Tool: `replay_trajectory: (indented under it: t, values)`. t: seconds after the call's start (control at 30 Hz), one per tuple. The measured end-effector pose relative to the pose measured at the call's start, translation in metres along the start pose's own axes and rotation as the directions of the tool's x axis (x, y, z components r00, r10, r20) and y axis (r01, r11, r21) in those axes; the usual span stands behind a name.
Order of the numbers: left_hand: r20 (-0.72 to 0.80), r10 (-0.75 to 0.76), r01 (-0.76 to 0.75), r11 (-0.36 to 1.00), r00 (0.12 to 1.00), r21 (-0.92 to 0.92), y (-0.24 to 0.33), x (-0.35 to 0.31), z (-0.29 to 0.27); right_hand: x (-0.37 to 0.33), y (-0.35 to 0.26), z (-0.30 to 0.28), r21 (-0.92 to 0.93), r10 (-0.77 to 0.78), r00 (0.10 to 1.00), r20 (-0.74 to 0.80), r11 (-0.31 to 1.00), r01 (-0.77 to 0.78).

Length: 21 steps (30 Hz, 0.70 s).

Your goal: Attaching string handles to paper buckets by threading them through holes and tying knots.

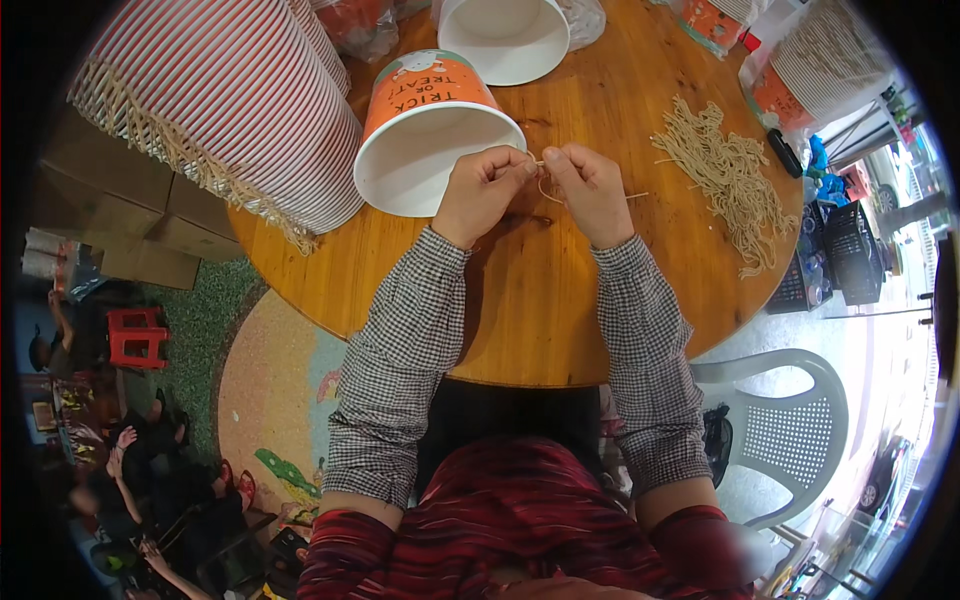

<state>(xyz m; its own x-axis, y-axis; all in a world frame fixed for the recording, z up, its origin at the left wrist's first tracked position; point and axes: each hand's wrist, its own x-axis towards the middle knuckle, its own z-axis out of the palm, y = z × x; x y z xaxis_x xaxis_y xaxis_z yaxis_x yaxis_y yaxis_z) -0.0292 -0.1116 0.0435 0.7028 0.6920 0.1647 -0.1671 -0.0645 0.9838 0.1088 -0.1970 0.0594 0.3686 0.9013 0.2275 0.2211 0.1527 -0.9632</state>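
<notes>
My left hand [482, 192] and my right hand [594, 196] meet above the wooden table, thumbs and fingers pinched on a thin beige cord [541, 163]. The cord makes a small loop between them, and one loose end sticks out past my right hand. Just behind and beside my left hand, an orange paper bucket [425, 160] lies on its side, its white open mouth toward me. Whether the cord passes through the bucket's rim is hidden by my fingers. To the right on the table lies a loose pile of similar beige cords [722, 180].
A tall leaning stack of nested buckets [235, 95] with cord handles fills the left. Another white bucket [503, 40] lies at the back. Bagged buckets [815, 70] stand far right. A grey plastic chair [785, 430] is right of me; other people sit at lower left.
</notes>
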Motion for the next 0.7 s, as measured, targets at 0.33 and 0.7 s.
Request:
replay_trajectory:
  t: [0.33,0.7]
  values:
    - [0.059,0.007,-0.011,0.998,0.998,0.059,0.008,-0.004,0.002,-0.004,-0.002,0.007,-0.064,-0.097,0.98,-0.173,0.994,0.088]
    - [-0.009,0.036,-0.035,0.995,0.999,0.089,0.0,0.001,-0.01,-0.001,-0.008,-0.001,0.284,0.201,0.977,0.076,0.935,-0.214]
